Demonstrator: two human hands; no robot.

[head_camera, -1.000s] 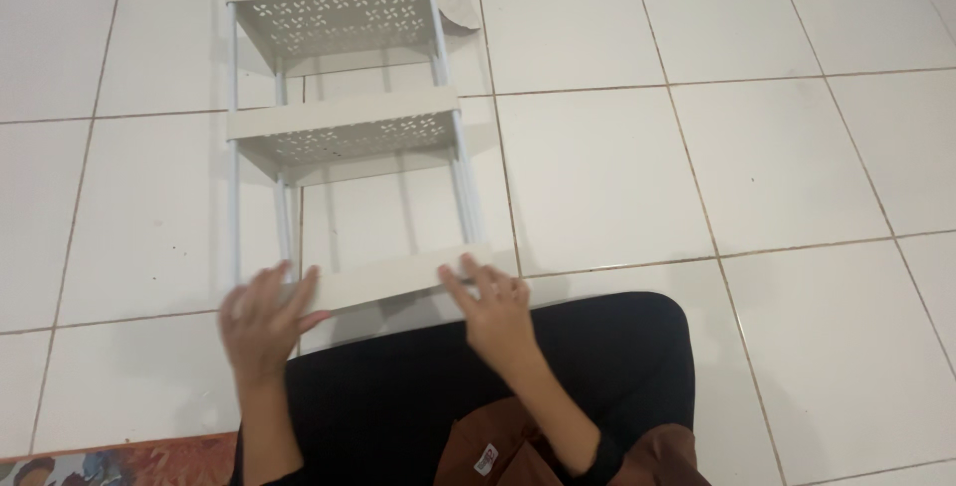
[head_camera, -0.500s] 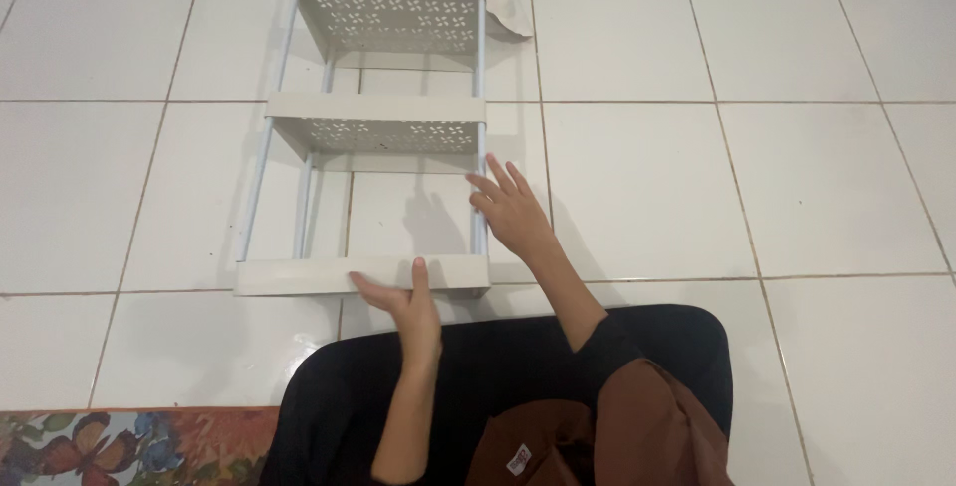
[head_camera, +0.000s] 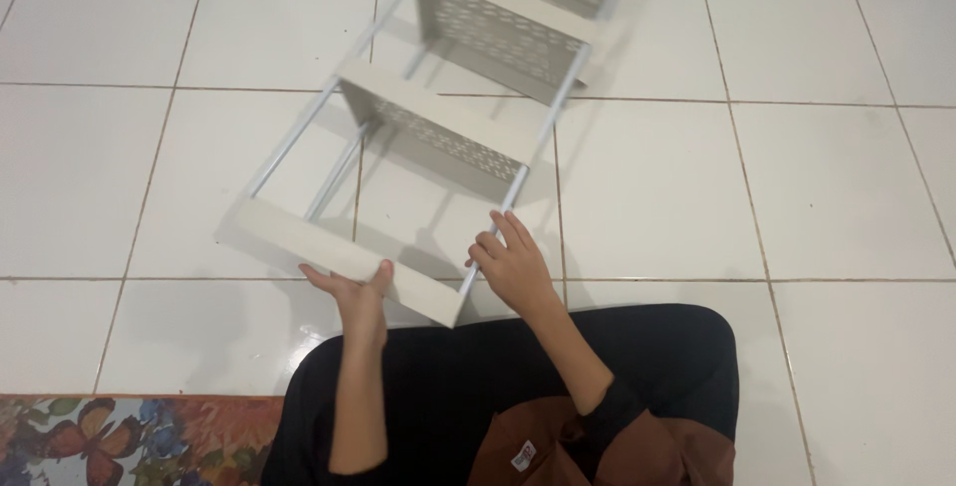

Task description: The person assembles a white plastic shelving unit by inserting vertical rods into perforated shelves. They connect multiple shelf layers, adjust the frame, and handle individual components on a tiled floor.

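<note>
A white tiered shelf rack lies across the white tiled floor, slanted so that its near end sits at the left and its far end runs off the top edge to the right. Its near end is a plain flat panel. Beyond that come two perforated shelves, one in the middle and one farther away, joined by thin pale rails on both sides.

The left hand is under the near edge of the flat panel, palm up and fingers spread, the thumb raised against the panel's near face; it props the panel rather than closing round it. The right hand is on the right-side rail where it meets the near panel, fingers curled loosely over the tube. Whether they grip it fully cannot be told.

Both forearms reach out from a lap in black cloth, with a brown garment at the near edge. A patterned rug with butterflies shows at the near left corner.
</note>
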